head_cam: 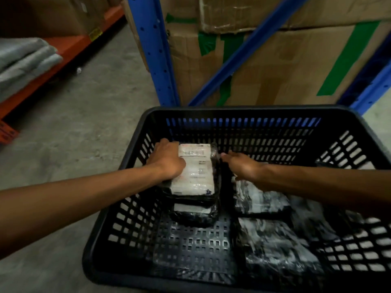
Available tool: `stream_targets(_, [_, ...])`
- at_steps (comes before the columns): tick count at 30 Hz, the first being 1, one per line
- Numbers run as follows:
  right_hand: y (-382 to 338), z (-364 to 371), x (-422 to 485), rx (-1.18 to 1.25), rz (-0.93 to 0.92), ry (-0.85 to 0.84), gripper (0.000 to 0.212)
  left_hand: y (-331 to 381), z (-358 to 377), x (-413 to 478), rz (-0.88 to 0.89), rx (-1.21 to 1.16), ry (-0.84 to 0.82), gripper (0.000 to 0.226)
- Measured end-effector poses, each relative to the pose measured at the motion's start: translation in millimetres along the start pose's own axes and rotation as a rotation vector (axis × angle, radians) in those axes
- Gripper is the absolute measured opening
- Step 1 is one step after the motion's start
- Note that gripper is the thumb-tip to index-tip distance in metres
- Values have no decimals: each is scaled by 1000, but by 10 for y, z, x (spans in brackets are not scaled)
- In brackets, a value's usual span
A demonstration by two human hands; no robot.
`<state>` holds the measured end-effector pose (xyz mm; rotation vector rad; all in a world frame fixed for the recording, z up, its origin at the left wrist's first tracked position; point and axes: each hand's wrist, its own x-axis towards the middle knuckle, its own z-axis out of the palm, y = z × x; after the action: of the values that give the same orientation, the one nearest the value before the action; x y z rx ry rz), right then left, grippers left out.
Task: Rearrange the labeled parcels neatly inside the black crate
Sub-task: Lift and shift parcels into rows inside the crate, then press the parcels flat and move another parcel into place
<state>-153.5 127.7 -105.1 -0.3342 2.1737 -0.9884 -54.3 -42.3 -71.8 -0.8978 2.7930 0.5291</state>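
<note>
A black slotted crate (243,112) stands on the floor below me. In its far left part lies a stack of black-wrapped parcels; the top parcel (196,172) shows a white label. My left hand (169,160) grips that parcel's left edge. My right hand (243,166) reaches to its right edge, fingers spread and touching or just beside the wrap. A lower parcel (193,214) sticks out under the stack. Two more black parcels lie to the right, one (260,199) behind the other (277,246).
Blue rack uprights (154,51) and taped cardboard boxes (285,66) stand right behind the crate. An orange shelf beam (63,49) with folded grey cloth (23,60) is at the left. Bare concrete floor (84,123) lies left of the crate.
</note>
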Motion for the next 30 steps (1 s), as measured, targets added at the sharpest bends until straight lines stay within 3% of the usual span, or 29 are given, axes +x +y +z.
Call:
stream_targets(2, [228, -278, -50, -343, -126, 46, 50, 179, 117, -132, 171, 25, 29, 58])
stream_targets(6, [778, -723, -319, -1008, -212, -92, 55, 735, 481, -330, 480, 134, -116, 61])
stream_targets(8, [1037, -731, -398, -1220, -197, -250, 73, 917, 701, -370, 519, 321, -190, 61])
stream_targets(10, [1235, -637, -428, -1398, -221, -301, 88, 987, 944, -377, 596, 529, -232, 76])
stream_targets(12, [1297, -534, -428, -1467, -241, -250, 89, 1025, 1164, -366, 613, 612, -295, 87])
stream_targets(15, [1325, -387, -335, -1505, -244, -158, 72, 1092, 1387, -328, 445, 594, -440, 95])
stream_targets(22, [1517, -258, -185, -1329, -244, 35, 57, 1087, 1551, -227, 381, 541, -465, 105])
stream_targets(27, [1447, -279, -240, -1475, -310, -37, 55, 902, 1562, -236, 540, 638, -351, 99])
stream_targets(30, [1256, -435, -382, -1453, -279, -111, 67, 875, 1467, -264, 603, 541, -389, 87])
